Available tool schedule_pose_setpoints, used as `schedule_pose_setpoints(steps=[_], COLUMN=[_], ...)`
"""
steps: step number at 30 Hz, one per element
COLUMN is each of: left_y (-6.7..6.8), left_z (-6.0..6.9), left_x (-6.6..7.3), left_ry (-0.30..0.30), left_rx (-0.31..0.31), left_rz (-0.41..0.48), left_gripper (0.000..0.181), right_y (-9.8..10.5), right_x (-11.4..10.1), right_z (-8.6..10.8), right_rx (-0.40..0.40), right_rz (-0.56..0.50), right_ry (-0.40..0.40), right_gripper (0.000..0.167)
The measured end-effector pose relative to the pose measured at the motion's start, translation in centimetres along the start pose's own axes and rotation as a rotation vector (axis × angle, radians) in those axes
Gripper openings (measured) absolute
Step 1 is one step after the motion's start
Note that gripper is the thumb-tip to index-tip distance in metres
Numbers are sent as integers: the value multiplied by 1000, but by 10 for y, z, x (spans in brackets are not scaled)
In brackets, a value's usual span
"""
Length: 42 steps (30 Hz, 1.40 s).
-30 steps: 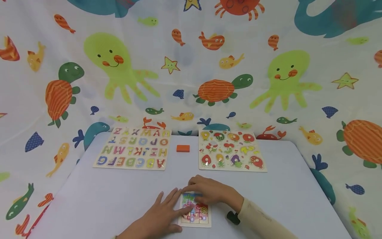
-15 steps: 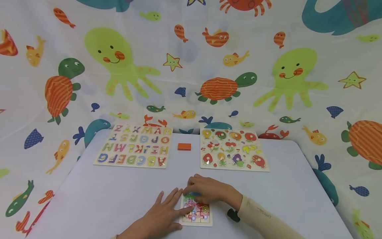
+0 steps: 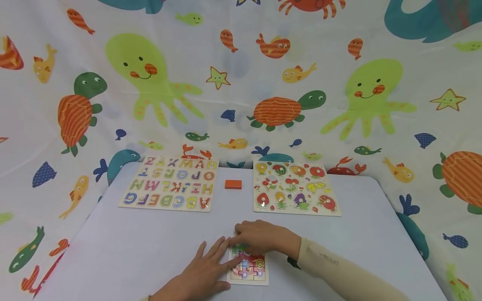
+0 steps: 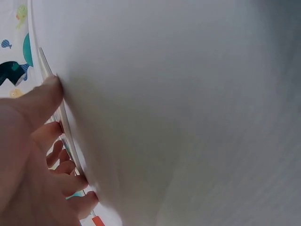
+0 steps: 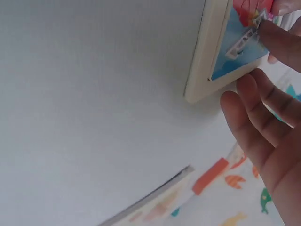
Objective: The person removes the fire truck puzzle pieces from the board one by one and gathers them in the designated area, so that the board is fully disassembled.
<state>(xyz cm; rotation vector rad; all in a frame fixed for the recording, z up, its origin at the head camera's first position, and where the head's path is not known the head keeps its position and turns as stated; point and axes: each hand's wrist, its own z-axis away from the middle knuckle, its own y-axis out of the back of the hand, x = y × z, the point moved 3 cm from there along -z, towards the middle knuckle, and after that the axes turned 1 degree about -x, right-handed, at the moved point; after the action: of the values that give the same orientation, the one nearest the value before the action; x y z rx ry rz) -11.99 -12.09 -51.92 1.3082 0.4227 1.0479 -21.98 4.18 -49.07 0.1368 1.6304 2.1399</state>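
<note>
A small jigsaw puzzle (image 3: 248,274) in a pale wooden frame lies near the table's front, with colourful pieces in it. My left hand (image 3: 199,267) lies on its left with fingers spread straight, the thumb reaching over the pieces and fingertips at the frame's upper left corner. My right hand (image 3: 263,237) covers the puzzle's far part. In the right wrist view, its thumb (image 5: 282,42) presses on the blue part of the picture, while loosely bent fingers (image 5: 235,110) lie by the frame's edge. The left wrist view shows the left fingers (image 4: 47,94) along the frame's edge.
An alphabet board (image 3: 169,184) stands at the back left and a fruit board (image 3: 295,188) at the back right. Between them lies an orange block (image 3: 233,184). A dark object (image 3: 293,262) is partly hidden under the right forearm. A sea-animal curtain (image 3: 233,83) hangs behind the white table (image 3: 158,238).
My right hand has shifted slightly left and forward over the puzzle's far edge, covering more of its blue top. The left hand stays in place. The head view has tilted slightly down.
</note>
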Motion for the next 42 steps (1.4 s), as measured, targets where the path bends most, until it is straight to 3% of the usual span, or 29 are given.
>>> schedule_pose_setpoints(steps=[8,13,17,23,28,33,37,42], left_y=[-2,-3,-2,-2,-2,-1,0,0], left_z=[0,-2,-3,-2,-2,-1,0,-1], left_x=[1,3,3,3,2,2,2,2], left_ry=[18,16,10,-6,-16,-10,-9,-1], left_rx=[-50,-61,-63,-32,-24,-33,-29,-28], left_rz=[2,-18,-26,-44,-47,-52,-52,-53], left_gripper=[68,69,69,67,67,67,67,68], right_y=[3,5,7,1,-13,-23,-23,-23], right_x=[-6,-6,-5,2,13,20,20,18], right_z=[-9,-11,-8,-3,-6,-9,-11,-11], right_rx=[0,-13,-9,35,111,174,199,207], right_rz=[204,248,220,-41,-379,-708,-836,-887], right_ry=[70,90,98,82,-8,-78,-104,-139], right_gripper=[53,53,56,47,27,21,17,13])
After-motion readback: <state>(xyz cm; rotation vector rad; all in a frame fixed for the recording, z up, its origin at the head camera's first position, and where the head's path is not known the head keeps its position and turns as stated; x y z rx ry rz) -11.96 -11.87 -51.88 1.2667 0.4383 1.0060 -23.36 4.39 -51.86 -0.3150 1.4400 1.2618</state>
